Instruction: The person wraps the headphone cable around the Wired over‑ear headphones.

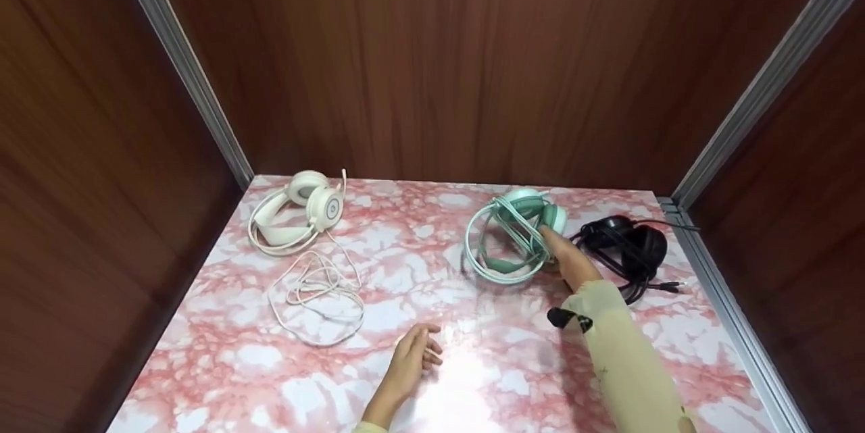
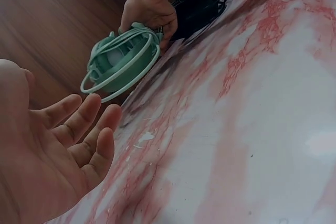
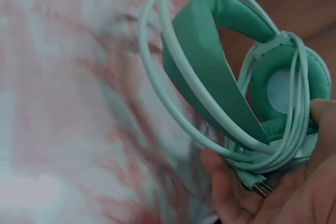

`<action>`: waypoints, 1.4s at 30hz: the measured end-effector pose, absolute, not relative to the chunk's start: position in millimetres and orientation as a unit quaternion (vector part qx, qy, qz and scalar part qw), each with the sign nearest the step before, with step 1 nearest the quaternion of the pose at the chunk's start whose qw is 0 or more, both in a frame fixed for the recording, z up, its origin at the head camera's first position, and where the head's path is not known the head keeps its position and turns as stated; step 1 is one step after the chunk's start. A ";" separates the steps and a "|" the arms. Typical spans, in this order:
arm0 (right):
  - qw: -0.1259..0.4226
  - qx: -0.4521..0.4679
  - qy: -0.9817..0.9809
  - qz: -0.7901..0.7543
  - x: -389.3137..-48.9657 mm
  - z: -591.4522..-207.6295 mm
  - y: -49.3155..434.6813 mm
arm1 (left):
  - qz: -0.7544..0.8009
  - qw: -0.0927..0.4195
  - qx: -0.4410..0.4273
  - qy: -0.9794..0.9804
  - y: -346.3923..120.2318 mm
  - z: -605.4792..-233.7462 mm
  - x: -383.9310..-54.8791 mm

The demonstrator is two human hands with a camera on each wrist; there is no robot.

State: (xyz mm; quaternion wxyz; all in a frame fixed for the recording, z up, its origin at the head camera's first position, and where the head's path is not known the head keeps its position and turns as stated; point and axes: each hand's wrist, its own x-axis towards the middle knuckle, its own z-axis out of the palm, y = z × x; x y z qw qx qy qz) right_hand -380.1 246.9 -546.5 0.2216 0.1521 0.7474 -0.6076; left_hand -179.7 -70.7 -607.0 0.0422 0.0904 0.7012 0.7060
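Mint-green headphones (image 1: 503, 264), with their cable bundled around them, are gripped at one ear cup by my right hand (image 1: 569, 259). In the right wrist view, the fingers and thumb wrap the lower ear cup and cable, and metal plug ends (image 3: 262, 188) show beside the palm. The green padded headband (image 3: 202, 51) points away from the hand. Relaxed and holding nothing, my left hand (image 1: 409, 360) hovers near the front middle of the table; its fingers (image 2: 97, 145) are slightly bent in the left wrist view.
White headphones (image 1: 326, 207) lie at the back left, their loose cable (image 1: 324, 291) coiled in front. Black headphones (image 1: 642, 250) with a bundled cable sit right of the green pair. Brown panels (image 1: 419, 68) enclose the marbled red-and-white table (image 1: 270, 379) on three sides.
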 end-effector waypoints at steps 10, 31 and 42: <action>0.252 0.172 0.775 -0.553 -394.4 -547.6 250.5 | 0.703 0.074 0.060 0.704 -66.1 -610.2 -171.0; 0.115 0.176 0.898 -0.386 -400.2 -556.7 256.4 | 0.702 0.100 0.087 0.700 -59.0 -572.2 -162.7; 0.050 0.092 0.955 -0.278 -385.1 -517.6 247.2 | 0.688 0.094 0.080 0.715 -59.4 -605.9 -176.5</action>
